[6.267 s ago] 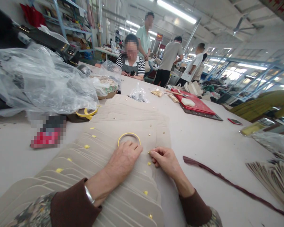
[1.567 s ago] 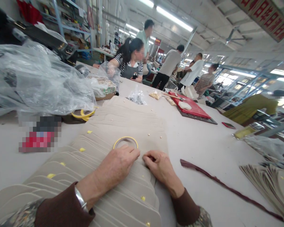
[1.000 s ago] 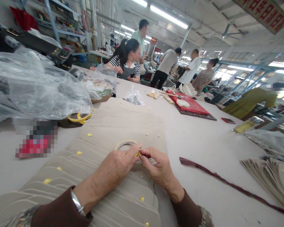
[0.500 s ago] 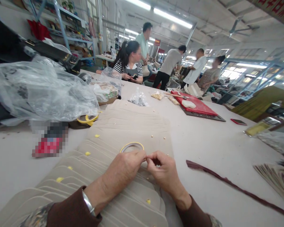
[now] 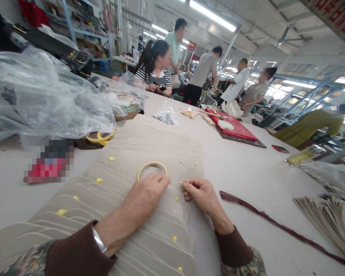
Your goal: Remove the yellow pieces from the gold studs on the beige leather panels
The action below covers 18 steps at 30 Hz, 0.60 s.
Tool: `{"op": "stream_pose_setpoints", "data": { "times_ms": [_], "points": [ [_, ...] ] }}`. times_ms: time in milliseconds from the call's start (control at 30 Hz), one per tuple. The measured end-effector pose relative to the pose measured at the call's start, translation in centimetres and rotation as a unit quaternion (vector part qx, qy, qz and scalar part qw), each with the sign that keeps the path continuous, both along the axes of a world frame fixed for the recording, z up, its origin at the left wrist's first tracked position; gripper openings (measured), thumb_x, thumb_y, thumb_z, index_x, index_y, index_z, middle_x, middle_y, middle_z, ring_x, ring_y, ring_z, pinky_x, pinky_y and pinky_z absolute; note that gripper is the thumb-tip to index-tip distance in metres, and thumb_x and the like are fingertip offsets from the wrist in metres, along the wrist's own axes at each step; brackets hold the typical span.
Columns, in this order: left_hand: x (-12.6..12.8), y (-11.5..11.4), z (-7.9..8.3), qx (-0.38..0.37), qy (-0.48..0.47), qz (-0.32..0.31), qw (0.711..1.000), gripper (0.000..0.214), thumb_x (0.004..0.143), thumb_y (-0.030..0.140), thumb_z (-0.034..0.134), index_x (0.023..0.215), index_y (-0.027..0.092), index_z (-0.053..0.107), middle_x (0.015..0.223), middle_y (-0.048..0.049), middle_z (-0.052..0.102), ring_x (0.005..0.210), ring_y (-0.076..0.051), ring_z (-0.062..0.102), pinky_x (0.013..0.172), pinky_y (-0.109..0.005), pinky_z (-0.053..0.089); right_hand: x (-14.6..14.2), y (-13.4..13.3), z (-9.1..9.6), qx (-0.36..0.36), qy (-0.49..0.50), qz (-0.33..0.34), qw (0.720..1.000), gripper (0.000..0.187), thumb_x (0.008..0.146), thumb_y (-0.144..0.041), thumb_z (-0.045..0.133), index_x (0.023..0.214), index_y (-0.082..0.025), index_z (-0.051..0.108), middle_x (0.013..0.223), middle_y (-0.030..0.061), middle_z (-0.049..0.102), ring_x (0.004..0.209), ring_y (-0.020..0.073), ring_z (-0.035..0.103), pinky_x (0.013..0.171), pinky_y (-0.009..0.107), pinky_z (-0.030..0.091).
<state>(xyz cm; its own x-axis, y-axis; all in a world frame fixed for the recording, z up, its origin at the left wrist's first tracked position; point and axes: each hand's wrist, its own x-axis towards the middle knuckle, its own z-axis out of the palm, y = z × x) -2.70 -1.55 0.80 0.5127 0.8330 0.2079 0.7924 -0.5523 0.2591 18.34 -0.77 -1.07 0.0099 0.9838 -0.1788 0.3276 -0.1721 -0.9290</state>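
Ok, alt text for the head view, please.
The left hand covers the near side of a yellow-edged ring while the right hand pinches a small yellowish bit, both over a stack of beige pieces dotted with yellow tabs. Other people appear in the background.

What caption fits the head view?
Left hand on a round yellow tape roll, right hand pinching a small yellowish piece over layered beige sheets.

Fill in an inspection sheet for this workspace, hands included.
Surface: pale table, spread with overlapping beige panels.
Job's things: yellow-edged roll; yellow bits on several panels.
Clutter: clear plastic bag at left, dark red strip at right.
Hands: left hand on the roll; right hand pinching a small yellowish piece, too small to identify.
Cables: nothing seen.
Surroundings: striped-sleeved co-worker across the table, other people beyond.
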Motion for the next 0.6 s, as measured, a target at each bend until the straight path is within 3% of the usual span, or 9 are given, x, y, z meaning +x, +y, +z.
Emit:
{"op": "stream_pose_setpoints", "data": {
  "times_ms": [133, 267, 433, 500, 600],
  "points": [
    [0.1, -0.1, 0.5, -0.037, 0.028, -0.001, 0.999, 0.017, 0.092, 0.011, 0.043, 0.092, 0.020, 0.057, 0.092, -0.0028, 0.063, 0.090, -0.021, 0.055, 0.070, -0.031, 0.046, -0.9, -0.1, 0.0, 0.065, -0.111, 0.012, 0.992, 0.021, 0.078, -0.032, 0.058, 0.072, -0.014, 0.069, 0.054, 0.0000, 0.063, 0.045, 0.0122, 0.057, 0.047, 0.023, 0.046],
    [0.2, -0.1, 0.5, -0.051, 0.039, -0.004, 0.998, 0.017, 0.091, 0.008, 0.044, 0.092, 0.020, 0.057, 0.094, -0.0036, 0.062, 0.090, -0.022, 0.054, 0.070, -0.032, 0.046, -1.3, 0.1, -0.2, 0.143, -0.234, 0.026, 0.961, 0.021, 0.079, -0.026, 0.056, 0.068, -0.016, 0.070, 0.054, 0.0006, 0.065, 0.049, 0.0135, 0.057, 0.052, 0.023, 0.044],
    [0.2, -0.1, 0.3, -0.044, 0.038, -0.011, 0.998, 0.021, 0.091, 0.007, 0.041, 0.094, 0.020, 0.058, 0.095, -0.0042, 0.062, 0.090, -0.022, 0.052, 0.070, -0.032, 0.046, -1.4, 0.2, -0.4, 0.176, -0.276, 0.041, 0.944, 0.018, 0.080, -0.023, 0.056, 0.070, -0.018, 0.069, 0.065, 0.0027, 0.070, 0.058, 0.0146, 0.061, 0.059, 0.025, 0.045],
    [0.2, -0.1, 0.1, -0.040, 0.039, -0.010, 0.998, 0.022, 0.090, 0.006, 0.040, 0.095, 0.020, 0.057, 0.096, -0.0043, 0.062, 0.091, -0.022, 0.052, 0.070, -0.032, 0.046, -1.4, 0.2, -0.5, 0.171, -0.269, 0.027, 0.947, 0.014, 0.080, -0.025, 0.058, 0.084, -0.017, 0.070, 0.062, 0.0012, 0.069, 0.057, 0.0152, 0.061, 0.059, 0.026, 0.046],
    [0.2, -0.1, -0.2, -0.030, 0.033, -0.005, 0.999, 0.023, 0.090, 0.005, 0.040, 0.096, 0.020, 0.057, 0.096, -0.0046, 0.061, 0.091, -0.023, 0.052, 0.069, -0.032, 0.045, -0.8, 0.2, -0.6, 0.124, -0.204, -0.021, 0.971, 0.034, 0.079, -0.031, 0.063, 0.109, -0.015, 0.062, 0.052, -0.0044, 0.061, 0.046, 0.0149, 0.057, 0.049, 0.025, 0.045]
  ]
}}
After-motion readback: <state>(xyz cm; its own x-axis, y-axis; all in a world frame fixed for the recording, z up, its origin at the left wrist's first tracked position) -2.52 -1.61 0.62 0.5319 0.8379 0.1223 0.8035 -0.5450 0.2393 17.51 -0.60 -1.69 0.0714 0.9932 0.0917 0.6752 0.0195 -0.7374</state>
